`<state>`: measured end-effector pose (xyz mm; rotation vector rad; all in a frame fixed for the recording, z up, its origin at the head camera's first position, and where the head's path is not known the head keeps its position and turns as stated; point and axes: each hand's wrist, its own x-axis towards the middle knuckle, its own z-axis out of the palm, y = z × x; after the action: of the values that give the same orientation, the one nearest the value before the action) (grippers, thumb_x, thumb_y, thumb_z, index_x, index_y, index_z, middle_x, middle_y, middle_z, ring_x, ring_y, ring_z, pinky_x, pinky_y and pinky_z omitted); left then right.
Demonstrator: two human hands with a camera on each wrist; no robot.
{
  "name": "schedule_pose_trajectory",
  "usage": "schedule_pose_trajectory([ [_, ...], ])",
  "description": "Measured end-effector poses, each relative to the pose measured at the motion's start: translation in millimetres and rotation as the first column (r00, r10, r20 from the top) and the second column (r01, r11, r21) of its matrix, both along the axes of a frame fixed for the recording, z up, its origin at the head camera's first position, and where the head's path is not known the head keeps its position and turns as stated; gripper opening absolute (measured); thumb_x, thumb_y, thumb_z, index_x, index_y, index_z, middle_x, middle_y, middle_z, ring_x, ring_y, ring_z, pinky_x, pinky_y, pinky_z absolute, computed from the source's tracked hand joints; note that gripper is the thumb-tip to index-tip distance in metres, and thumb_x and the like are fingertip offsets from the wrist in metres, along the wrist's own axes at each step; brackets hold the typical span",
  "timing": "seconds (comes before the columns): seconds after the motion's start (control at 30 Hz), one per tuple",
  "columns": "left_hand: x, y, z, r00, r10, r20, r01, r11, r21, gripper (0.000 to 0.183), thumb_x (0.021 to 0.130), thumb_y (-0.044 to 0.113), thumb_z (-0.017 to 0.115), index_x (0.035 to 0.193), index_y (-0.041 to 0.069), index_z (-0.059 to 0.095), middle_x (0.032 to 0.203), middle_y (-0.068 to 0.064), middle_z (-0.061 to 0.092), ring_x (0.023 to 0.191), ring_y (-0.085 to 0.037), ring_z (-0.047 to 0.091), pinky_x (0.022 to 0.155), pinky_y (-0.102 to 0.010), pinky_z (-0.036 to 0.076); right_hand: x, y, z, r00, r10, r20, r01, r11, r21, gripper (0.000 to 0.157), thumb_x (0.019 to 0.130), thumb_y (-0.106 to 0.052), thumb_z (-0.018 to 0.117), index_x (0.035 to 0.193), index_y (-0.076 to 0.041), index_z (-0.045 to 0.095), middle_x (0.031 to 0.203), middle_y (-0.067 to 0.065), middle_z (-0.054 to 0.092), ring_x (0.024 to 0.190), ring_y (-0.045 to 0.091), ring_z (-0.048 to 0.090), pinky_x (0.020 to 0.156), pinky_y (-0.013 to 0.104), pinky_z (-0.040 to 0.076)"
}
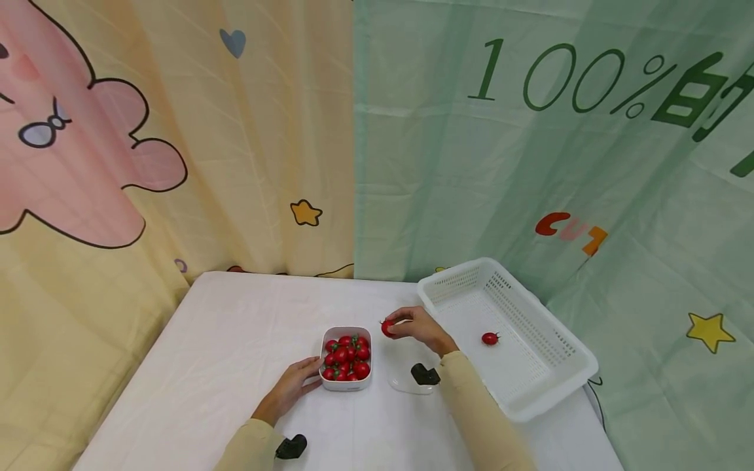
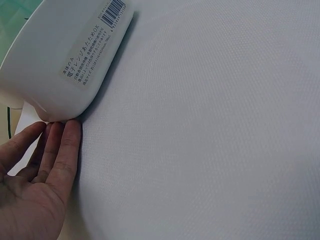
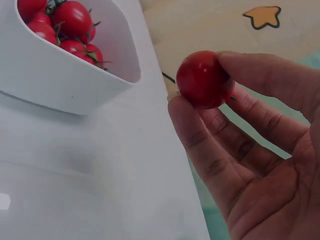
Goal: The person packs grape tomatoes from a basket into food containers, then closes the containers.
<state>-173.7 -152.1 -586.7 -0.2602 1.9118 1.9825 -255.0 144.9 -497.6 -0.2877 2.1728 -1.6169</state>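
My right hand (image 1: 416, 325) pinches a red cherry tomato (image 3: 204, 80) between thumb and fingertips, raised over the table beside a white container (image 1: 345, 386). Several cherry tomatoes (image 1: 346, 356) with green stems fill that container. At its left side, the straight fingertips of my left hand (image 1: 294, 384) touch the outer wall. The left wrist view shows this hand (image 2: 37, 185) against the container's rounded corner, near a printed label (image 2: 92, 47).
A large white perforated basket (image 1: 559, 314) stands on the right of the table, with a single cherry tomato (image 1: 489, 338) inside. A clear lid (image 1: 406, 384) lies under my right forearm. Patterned curtains (image 1: 265, 163) hang behind the white-covered table (image 1: 194, 366).
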Motion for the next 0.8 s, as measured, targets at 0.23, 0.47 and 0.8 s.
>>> schedule_pose_trajectory([
  [0.23,0.0,0.7,-0.8,1.000,0.000,-0.006,0.000,1.000,-0.003,0.058,0.099,0.032,0.054,0.136,-0.011,0.042,0.133,-0.023,0.050,0.120,-0.034,0.049,0.102,-0.049,0.045,-2.8,-32.6,-19.7,1.000,-0.016,0.025,0.016,1.000,-0.018,0.024,0.088,-0.009,0.070,0.110,0.001,0.066,0.100,0.009,0.067,0.086,0.020,0.068,0.084,0.035,0.058],
  [0.47,0.0,-0.4,0.1,1.000,-0.011,-0.013,0.011,1.000,0.002,0.060,0.099,0.033,0.054,0.137,-0.011,0.041,0.135,-0.024,0.049,0.120,-0.034,0.050,0.101,-0.048,0.045,-1.0,-53.7,-30.6,0.994,-0.101,0.033,0.101,0.995,-0.015,0.023,0.087,-0.007,0.071,0.107,0.002,0.068,0.098,0.009,0.068,0.082,0.019,0.066,0.083,0.037,0.058],
  [0.8,0.0,0.1,0.7,1.000,-0.008,-0.015,0.008,1.000,-0.001,0.059,0.099,0.032,0.053,0.137,-0.012,0.040,0.134,-0.024,0.049,0.119,-0.033,0.050,0.101,-0.047,0.046,3.3,-63.0,-34.0,0.989,-0.147,0.009,0.147,0.989,0.009,0.031,0.086,-0.011,0.072,0.112,0.004,0.065,0.098,0.009,0.070,0.083,0.018,0.064,0.086,0.040,0.056],
])
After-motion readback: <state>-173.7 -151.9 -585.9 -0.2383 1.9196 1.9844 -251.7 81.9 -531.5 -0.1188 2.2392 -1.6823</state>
